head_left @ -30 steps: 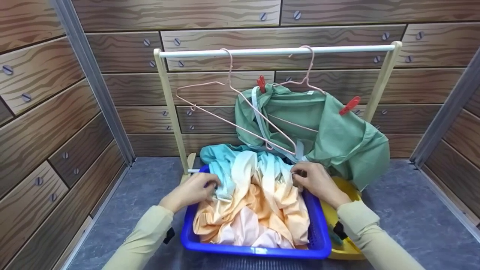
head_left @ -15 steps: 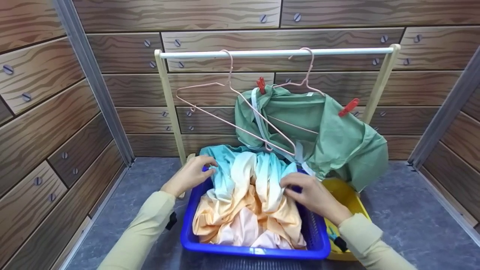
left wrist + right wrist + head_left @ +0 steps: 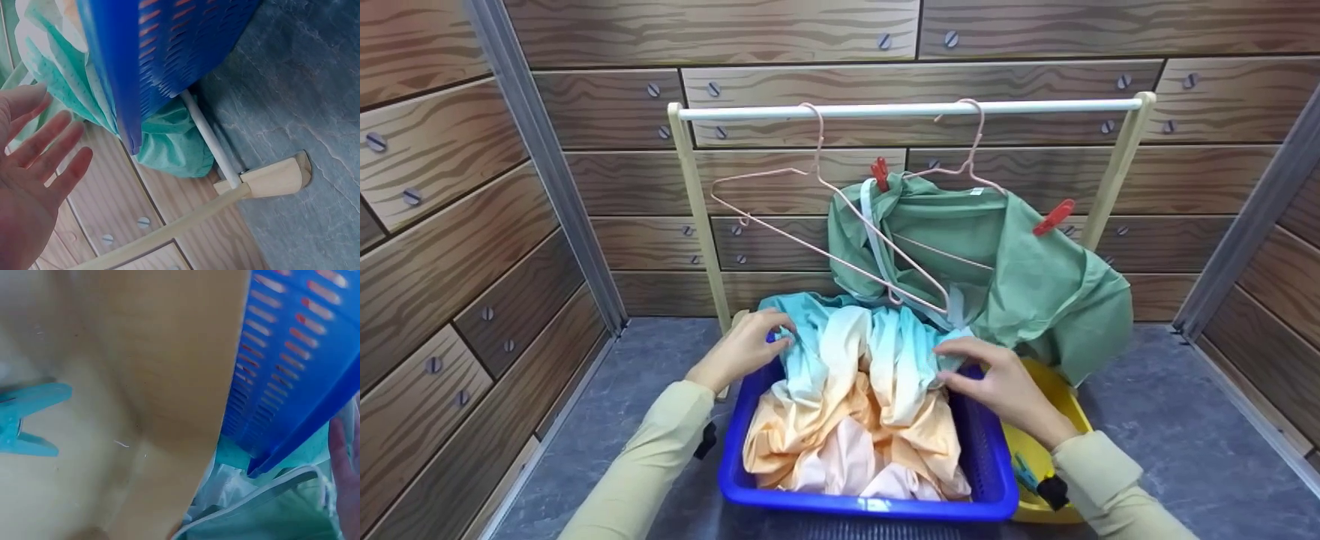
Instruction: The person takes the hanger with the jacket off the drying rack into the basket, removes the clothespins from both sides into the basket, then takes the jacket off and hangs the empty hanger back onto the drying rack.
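A garment (image 3: pixel 877 390) fading from teal through white and orange to pale pink lies bunched in a blue basket (image 3: pixel 877 505), its teal end over the far rim. My left hand (image 3: pixel 745 346) hovers by the garment's far left edge; the left wrist view shows its palm and spread, loosely bent fingers holding nothing. Over the basket's far right corner is my right hand (image 3: pixel 1006 382), thumb and fingers apart at the garment's teal edge. Only a sliver of that hand shows in the right wrist view, beside the basket rim.
Behind stands a wooden rack (image 3: pixel 900 111) with a bare pink hanger (image 3: pixel 817 169) and a green garment (image 3: pixel 1035 277) hung with red clothespins (image 3: pixel 1054 217). A yellow basin (image 3: pixel 1035 442) holding a teal clothespin (image 3: pixel 28 417) sits to the right of the basket.
My left hand has come off the garment, moving up and away. My right hand went inward with the garment's right side, then back out a little; that side now lies farther left.
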Action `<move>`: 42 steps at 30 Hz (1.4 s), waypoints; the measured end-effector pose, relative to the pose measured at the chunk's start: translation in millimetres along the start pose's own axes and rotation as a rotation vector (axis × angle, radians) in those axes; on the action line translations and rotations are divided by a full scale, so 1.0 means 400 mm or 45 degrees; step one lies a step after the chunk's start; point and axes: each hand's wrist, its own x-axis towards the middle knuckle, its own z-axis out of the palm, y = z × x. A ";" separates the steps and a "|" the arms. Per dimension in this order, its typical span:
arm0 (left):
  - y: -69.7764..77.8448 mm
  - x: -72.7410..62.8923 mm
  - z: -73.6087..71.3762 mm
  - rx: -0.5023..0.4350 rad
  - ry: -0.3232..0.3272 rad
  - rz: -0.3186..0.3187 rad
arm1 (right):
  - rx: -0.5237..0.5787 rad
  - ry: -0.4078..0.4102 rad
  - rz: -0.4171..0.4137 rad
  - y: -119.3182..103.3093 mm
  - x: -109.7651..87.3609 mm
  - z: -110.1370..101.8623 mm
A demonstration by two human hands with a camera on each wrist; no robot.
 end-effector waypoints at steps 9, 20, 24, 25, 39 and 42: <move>-0.039 0.041 -0.007 -0.055 -0.007 -0.080 | 0.160 0.056 0.244 0.108 0.059 -0.003; -0.071 0.058 0.047 -0.081 -0.193 -0.215 | -0.077 -0.225 0.289 0.194 0.112 0.018; -0.076 0.059 0.057 -0.038 -0.212 -0.162 | -0.120 -0.197 0.285 0.205 0.125 0.034; -0.077 0.059 0.058 -0.021 -0.208 -0.159 | -0.139 -0.190 0.276 0.208 0.128 0.038; -0.088 0.057 0.046 0.158 0.031 -0.305 | -0.248 -0.046 0.306 0.216 0.132 0.047; -0.090 0.053 0.044 0.155 0.041 -0.301 | -0.254 0.011 0.211 0.207 0.127 0.049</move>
